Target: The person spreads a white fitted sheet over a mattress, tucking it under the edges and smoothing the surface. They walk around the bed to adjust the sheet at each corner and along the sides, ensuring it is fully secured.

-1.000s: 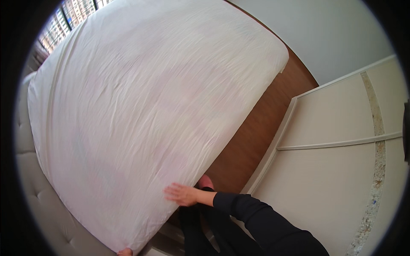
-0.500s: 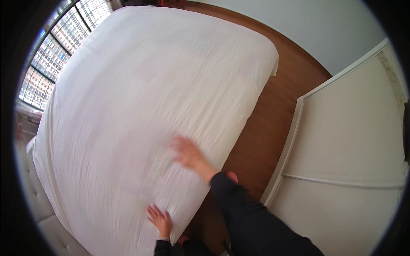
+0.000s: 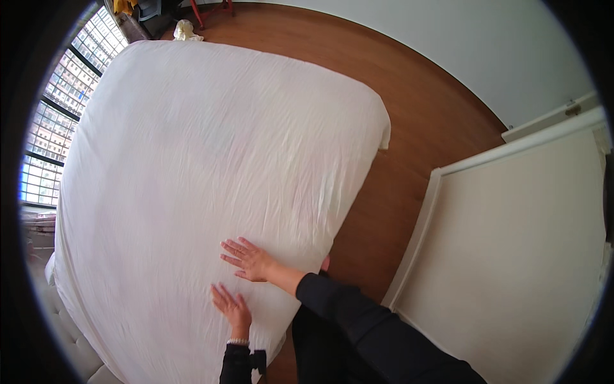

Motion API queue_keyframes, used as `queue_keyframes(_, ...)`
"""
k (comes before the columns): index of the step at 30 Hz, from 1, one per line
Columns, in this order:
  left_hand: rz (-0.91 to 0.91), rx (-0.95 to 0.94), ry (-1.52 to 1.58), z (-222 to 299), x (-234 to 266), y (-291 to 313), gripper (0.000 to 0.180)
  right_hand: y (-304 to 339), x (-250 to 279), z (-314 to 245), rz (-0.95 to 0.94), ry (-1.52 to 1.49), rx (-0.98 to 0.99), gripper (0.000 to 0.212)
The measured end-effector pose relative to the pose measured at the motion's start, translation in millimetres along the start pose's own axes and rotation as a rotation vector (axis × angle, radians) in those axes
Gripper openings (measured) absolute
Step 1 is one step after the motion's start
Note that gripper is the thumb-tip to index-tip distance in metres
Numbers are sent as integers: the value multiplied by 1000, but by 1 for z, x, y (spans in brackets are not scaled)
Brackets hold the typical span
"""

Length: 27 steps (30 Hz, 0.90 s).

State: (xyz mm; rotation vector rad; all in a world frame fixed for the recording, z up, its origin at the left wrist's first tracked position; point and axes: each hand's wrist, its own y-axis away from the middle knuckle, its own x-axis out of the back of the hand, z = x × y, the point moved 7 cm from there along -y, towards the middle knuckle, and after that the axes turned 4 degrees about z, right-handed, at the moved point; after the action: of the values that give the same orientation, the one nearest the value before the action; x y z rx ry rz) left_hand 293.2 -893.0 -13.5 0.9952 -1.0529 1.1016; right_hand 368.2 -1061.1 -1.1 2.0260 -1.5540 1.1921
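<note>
A white bed sheet covers the mattress, with fine creases running along it and a few stronger ones near its right side. My right hand lies palm down on the sheet near the right edge of the bed, its fingers spread. Closer to me and slightly to the left, my left hand also rests on the sheet, fingers apart, with a beaded bracelet at its wrist. Neither hand holds anything.
A tufted headboard borders the bed at lower left. On the right stands a pale cabinet, with brown floor between. A barred window is at left; a white bag and red stool legs are beyond the bed.
My right hand has come nearer to my left hand and settled on the sheet. My left hand has shifted slightly up and left. The view has tilted, showing more floor beyond the bed.
</note>
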Motion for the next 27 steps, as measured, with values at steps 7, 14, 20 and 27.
queue_keyframes(7,-295,-177,-61,150,-70,-34,64,67,228,344,660,315,-611,57)
queue_keyframes(14,-256,-252,95,319,-91,-172,62,108,298,456,567,556,-758,65)
queue_keyframes(20,17,-2,39,480,-137,-375,63,87,263,497,-122,-232,-928,55)
queue_keyframes(27,-142,-264,-171,600,-181,-373,45,232,271,615,-1003,-107,-959,38)
